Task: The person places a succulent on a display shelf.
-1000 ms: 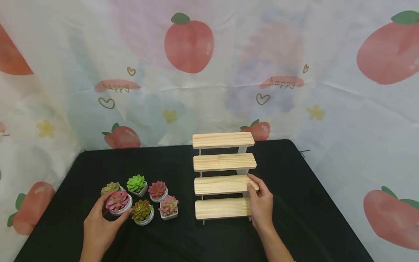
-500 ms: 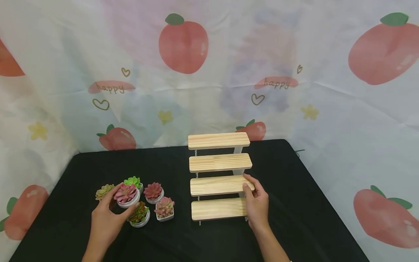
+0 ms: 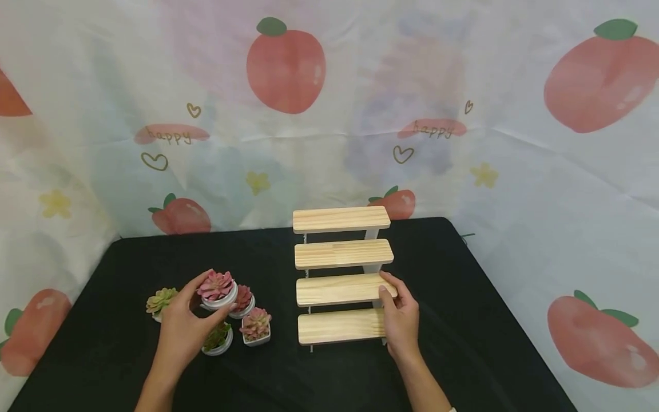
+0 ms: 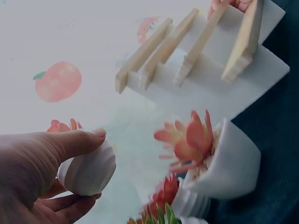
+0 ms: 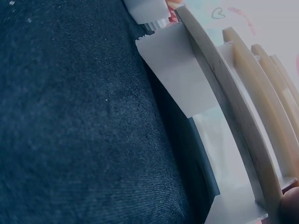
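Observation:
My left hand (image 3: 182,326) holds a pink potted succulent (image 3: 216,286) by its round white pot, thumb on one side and fingers on the other. The left wrist view shows this ribbed pot (image 4: 91,170) tilted in the grip, clear of the cloth. My right hand (image 3: 403,320) grips the right end of the second-lowest board of a four-tier wooden display stand (image 3: 340,289). Only a fingertip (image 5: 290,205) of it shows in the right wrist view. The boards are pale wood on white side supports.
Around my left hand stand a yellow-green succulent (image 3: 161,299), a dark red one (image 3: 244,300), a pink one in a square pot (image 3: 255,327) and a green-brown one (image 3: 218,339), partly hidden. Black cloth (image 3: 278,377) covers the table; a fruit-print curtain (image 3: 360,86) hangs behind.
My left hand has lifted the pink succulent and carried it right and away from me, over the other pots; the bright green succulent is now hidden. The right hand keeps its grip on the stand.

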`<state>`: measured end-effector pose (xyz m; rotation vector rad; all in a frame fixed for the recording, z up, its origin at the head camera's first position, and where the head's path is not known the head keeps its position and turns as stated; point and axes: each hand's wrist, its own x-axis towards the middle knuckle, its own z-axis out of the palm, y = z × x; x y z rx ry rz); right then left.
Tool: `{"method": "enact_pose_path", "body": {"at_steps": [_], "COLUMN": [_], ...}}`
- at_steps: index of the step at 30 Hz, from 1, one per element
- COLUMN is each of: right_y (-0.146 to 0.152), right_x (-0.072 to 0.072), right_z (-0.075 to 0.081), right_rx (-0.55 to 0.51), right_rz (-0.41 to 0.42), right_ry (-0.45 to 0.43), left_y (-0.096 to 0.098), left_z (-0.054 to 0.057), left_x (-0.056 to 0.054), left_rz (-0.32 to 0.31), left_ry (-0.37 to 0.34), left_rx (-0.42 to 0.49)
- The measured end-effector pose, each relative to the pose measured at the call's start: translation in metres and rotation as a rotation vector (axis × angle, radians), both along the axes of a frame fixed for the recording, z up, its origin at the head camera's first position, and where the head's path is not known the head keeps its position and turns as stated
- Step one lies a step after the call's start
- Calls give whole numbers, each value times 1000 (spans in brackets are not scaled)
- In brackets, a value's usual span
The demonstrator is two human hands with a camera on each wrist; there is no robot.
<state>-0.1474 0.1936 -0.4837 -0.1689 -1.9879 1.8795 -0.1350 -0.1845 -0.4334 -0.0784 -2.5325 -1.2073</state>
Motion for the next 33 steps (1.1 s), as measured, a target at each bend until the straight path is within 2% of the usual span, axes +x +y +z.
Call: {"method": "enact_pose_path", "body": {"at_steps": [5,11,14,24,29,33], "right_y": [2,3,3,3,2,2], "right_x": [1,0,0,0,1,2], "right_z": [0,-1,-1,-2,0,0], "right_rx": [3,-7,-14,-13,-7,-1], "right_rz": [6,10,16,19,10,14], "right_ry": [-2,15,16,10,5,9], "left_y": [10,22,27,38,47,54], "left_z": [8,22,25,33,37,39], "left_x": [-3,-8,-11,-19,-25,-30], "left_rz": [-10,-37,-60,-100,-147,-149], "left_ry": [-10,-63,-67,-39,4,35], "left_rx": [-5,54,65,92,104,91]}}
